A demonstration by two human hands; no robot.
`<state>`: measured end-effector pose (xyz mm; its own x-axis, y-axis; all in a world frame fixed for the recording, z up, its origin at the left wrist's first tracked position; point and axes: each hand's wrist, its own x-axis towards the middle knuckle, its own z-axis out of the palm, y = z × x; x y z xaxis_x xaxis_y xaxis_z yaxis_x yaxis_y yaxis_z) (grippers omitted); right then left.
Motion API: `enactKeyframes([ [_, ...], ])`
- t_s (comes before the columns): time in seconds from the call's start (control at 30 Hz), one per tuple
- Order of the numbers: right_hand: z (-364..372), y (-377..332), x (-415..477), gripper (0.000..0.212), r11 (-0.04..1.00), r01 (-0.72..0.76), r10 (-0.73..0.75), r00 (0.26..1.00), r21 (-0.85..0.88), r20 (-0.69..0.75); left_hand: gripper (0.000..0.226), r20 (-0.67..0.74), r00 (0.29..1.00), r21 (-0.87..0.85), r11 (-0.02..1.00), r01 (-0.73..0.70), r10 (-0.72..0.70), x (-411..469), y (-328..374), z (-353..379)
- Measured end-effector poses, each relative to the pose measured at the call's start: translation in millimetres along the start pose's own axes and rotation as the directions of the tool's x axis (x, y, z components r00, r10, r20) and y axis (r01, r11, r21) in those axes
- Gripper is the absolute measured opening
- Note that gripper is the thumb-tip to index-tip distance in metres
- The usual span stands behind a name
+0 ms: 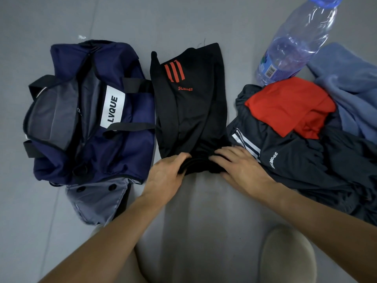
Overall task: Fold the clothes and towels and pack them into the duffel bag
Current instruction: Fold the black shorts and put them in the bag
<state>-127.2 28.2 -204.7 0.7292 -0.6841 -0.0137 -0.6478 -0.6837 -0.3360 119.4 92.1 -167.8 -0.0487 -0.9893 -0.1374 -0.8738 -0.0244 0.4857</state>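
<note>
1. The left hand (165,176) is gripping the near edge of a black garment (193,111), its fingers (183,158) curling over the bunched hem.
2. The right hand (240,166) is holding the same hem from the other side, with bent fingers lying over the fabric and a fold of cloth showing beneath the palm. The two hands are sitting close together, their fingertips nearly meeting.
3. The black garment is lying flat on the grey surface (204,201), stretching away from the person. Red stripes and small red lettering are showing near its far end.
4. The navy duffel bag (132,152) is lying just left of the garment, touching it along one side. Its top is gaping open, a grey lining is showing, and a white label is reading "LVQUE".
5. A loose pile is sitting to the right: a dark garment with white stripes (306,166) is lying beside the right hand, and a red garment (289,105) is resting on top of it.
6. A blue towel (350,86) is lying crumpled at the far right, against the pile.
7. A clear plastic bottle (295,43) with a blue cap is standing beyond the pile.
</note>
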Motion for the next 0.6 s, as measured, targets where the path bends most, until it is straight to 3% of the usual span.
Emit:
enactKeyframes([
  [0.13, -1, 0, -2, 0.048, 0.999, 0.017, -0.014, 0.997, 0.030, -0.074, 0.036, -0.009, 1.000, -0.023, 1.000, 0.001, -0.001, -9, -1, 3],
  [0.23, -4, -2, -4, 0.064, 0.999, 0.031, -0.032, 0.998, 0.010, 0.062, 0.033, -0.031, 0.998, -0.074, 0.996, 0.048, -0.051, -7, -2, 1],
  [0.33, 4, 2, -6, 0.065, 0.998, 0.041, -0.036, 0.992, -0.040, 0.117, 0.038, -0.014, 1.000, -0.054, 0.998, -0.023, 0.022, -9, -9, 2],
  [0.5, -1, -2, 1, 0.036, 0.997, 0.062, -0.059, 0.996, 0.038, -0.068, 0.055, -0.132, 0.984, 0.086, 0.990, -0.112, 0.122, -7, -13, 2],
  [0.6, -18, -7, 2, 0.033, 0.987, 0.059, -0.033, 0.985, 0.148, -0.170, 0.062, -0.202, 0.972, 0.107, 0.989, -0.100, 0.120, -5, -10, -8],
])
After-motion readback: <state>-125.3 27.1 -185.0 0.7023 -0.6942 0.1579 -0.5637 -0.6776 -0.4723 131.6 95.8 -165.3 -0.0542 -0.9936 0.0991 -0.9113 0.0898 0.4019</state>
